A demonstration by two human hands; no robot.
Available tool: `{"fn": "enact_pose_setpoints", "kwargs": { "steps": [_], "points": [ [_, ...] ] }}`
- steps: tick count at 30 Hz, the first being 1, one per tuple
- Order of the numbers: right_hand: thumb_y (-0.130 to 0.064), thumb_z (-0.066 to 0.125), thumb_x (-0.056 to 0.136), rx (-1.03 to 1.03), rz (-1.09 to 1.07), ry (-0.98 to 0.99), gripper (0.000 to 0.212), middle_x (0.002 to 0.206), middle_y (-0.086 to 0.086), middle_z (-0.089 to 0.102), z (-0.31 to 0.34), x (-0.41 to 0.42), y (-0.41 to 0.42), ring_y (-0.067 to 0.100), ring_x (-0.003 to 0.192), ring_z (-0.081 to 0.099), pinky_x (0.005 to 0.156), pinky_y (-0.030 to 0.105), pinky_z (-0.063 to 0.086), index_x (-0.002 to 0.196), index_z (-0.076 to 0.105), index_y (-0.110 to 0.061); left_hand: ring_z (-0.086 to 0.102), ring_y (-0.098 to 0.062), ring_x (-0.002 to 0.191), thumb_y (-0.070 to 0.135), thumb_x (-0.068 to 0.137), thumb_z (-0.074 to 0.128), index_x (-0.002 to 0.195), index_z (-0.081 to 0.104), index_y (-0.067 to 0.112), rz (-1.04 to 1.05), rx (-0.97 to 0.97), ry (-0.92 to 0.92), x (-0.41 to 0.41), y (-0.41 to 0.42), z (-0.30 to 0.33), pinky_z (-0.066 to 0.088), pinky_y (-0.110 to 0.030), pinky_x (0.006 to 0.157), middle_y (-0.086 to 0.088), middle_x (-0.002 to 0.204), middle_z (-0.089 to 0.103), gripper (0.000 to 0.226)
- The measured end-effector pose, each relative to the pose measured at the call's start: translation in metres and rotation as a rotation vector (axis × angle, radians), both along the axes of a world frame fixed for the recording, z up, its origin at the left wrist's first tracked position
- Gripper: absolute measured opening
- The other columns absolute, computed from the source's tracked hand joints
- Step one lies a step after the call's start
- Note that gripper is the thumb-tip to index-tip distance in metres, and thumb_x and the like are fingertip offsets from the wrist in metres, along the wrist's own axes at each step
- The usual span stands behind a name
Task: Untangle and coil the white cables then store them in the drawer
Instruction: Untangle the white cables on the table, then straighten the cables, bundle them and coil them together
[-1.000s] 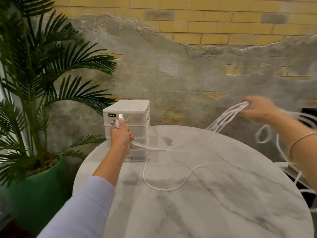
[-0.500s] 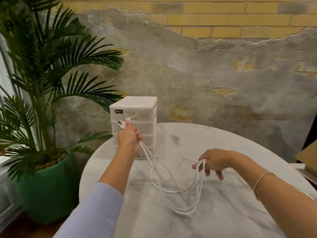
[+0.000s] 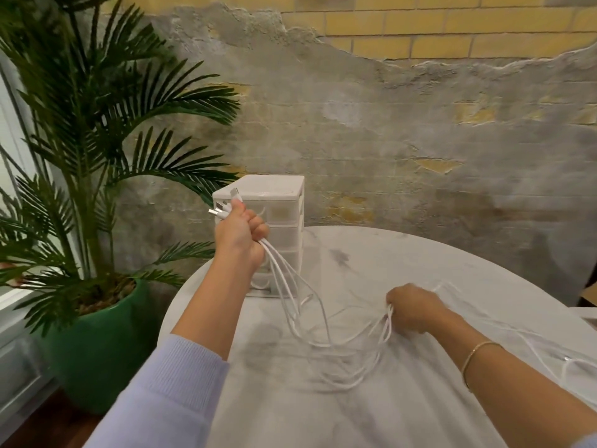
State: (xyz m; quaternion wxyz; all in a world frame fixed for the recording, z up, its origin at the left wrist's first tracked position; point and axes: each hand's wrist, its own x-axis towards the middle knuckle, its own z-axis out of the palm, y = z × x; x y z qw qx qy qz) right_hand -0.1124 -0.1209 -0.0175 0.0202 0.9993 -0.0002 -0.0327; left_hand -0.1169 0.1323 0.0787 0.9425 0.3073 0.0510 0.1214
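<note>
Left hand: the left hand (image 3: 240, 232), left of centre in the frame, is raised and closed around the plug ends of the white cables (image 3: 326, 331); the connectors poke out above the fist.
Drawer: the small white drawer unit (image 3: 284, 218) stands just behind that hand, on the far edge of the marble counter (image 3: 371, 415); its drawers look closed.
Cables: they sag in loops from the fist, low at centre frame, and rise to the right.
Right hand: the right hand (image 3: 415, 307), right of centre, is closed on the strands low over the counter.
Doing it well: I would keep the plugs pinned together and draw even loops of equal size.
Hard to see: the loops blur; further cable trails off the right edge; crossings or knots cannot be made out.
</note>
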Motion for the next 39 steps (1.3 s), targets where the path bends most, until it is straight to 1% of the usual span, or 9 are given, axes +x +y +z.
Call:
{"fn": "enact_pose_setpoints", "kwargs": {
  "steps": [6,15,18,22,26,28,30,33,39],
  "points": [
    [-0.002,0.044,0.089,0.223,-0.463,-0.488,0.023,0.113,0.018,0.062,0.024,0.019,-0.033,0.034,0.106,0.06,0.082,0.034,0.045,0.11,0.054,-0.002,0.024,-0.003,0.03,0.025,0.1,0.041,0.08,0.05,0.011,0.007,0.008,0.006,0.006,0.001,-0.011,0.02,-0.015,0.03,0.007,0.04,0.032,0.027],
    [-0.008,0.045,0.094,-0.151,-0.358,0.026,0.062,0.147,0.027,0.021,0.009,0.021,-0.037,0.042,0.136,0.028,0.104,0.04,0.036,0.145,0.013,0.005,0.023,-0.002,0.029,0.025,0.101,0.04,0.069,0.041,0.014,-0.04,-0.004,0.033,0.019,-0.018,-0.039,0.018,-0.014,0.029,0.008,0.04,0.029,0.034],
    [-0.004,0.058,0.087,-0.192,-0.394,0.12,0.091,0.149,0.038,-0.007,0.034,0.005,-0.013,0.046,0.136,0.026,0.103,0.042,0.038,0.147,-0.01,0.0,0.023,-0.002,0.028,0.026,0.101,0.039,0.068,0.04,0.015,-0.061,-0.001,0.008,0.019,-0.019,-0.043,0.019,-0.014,0.028,0.008,0.039,0.028,0.035],
    [-0.006,0.059,0.084,-0.294,-0.117,0.099,0.098,0.153,0.028,-0.011,0.067,-0.022,0.034,0.046,0.138,0.02,0.11,0.054,0.023,0.147,-0.015,-0.005,0.023,-0.002,0.03,0.026,0.101,0.04,0.07,0.042,0.015,-0.077,0.025,0.005,0.014,-0.026,-0.051,0.018,-0.014,0.029,0.009,0.04,0.028,0.032],
    [-0.017,0.066,0.082,0.425,0.321,0.089,0.102,0.154,0.011,0.025,0.062,-0.039,0.089,0.025,0.136,0.034,0.109,0.031,0.033,0.15,-0.01,-0.014,0.02,-0.001,0.028,0.028,0.101,0.04,0.069,0.039,0.016,-0.102,-0.029,0.002,0.006,-0.034,-0.06,0.015,-0.014,0.028,0.01,0.037,0.026,0.033],
    [-0.009,0.065,0.078,0.77,0.349,0.167,0.096,0.125,0.005,0.056,0.045,-0.041,0.111,0.018,0.107,0.057,0.088,0.028,0.048,0.151,0.004,-0.02,0.018,-0.002,0.028,0.035,0.098,0.045,0.068,0.04,0.017,-0.114,-0.052,0.013,0.0,-0.035,-0.067,0.014,-0.015,0.028,0.01,0.038,0.023,0.035],
    [-0.003,0.06,0.076,0.929,0.328,0.204,0.065,0.09,0.004,0.061,0.027,-0.042,0.121,0.015,0.072,0.056,0.069,0.028,0.048,0.135,0.041,-0.022,0.016,-0.003,0.028,0.038,0.094,0.052,0.065,0.041,0.018,-0.129,-0.062,0.042,-0.004,-0.033,-0.077,0.013,-0.016,0.028,0.009,0.038,0.02,0.037],
    [0.002,0.05,0.075,1.0,0.254,0.225,0.033,0.07,0.001,0.05,0.008,-0.043,0.124,0.013,0.057,0.042,0.053,0.024,0.037,0.096,0.063,-0.02,0.016,-0.003,0.027,0.025,0.093,0.055,0.07,0.049,0.019,-0.129,-0.013,0.092,-0.007,-0.027,-0.095,0.014,-0.016,0.028,0.01,0.037,0.017,0.025],
    [-0.009,0.041,0.089,0.798,0.279,0.176,0.019,0.068,-0.003,0.044,-0.006,-0.046,0.122,0.012,0.061,0.038,0.058,0.025,0.03,0.083,0.058,-0.004,0.025,-0.002,0.024,0.009,0.091,0.059,0.064,0.044,0.015,-0.133,-0.042,0.21,-0.001,-0.014,-0.117,0.023,-0.01,0.028,0.009,0.034,0.03,0.031]
  ]
}}
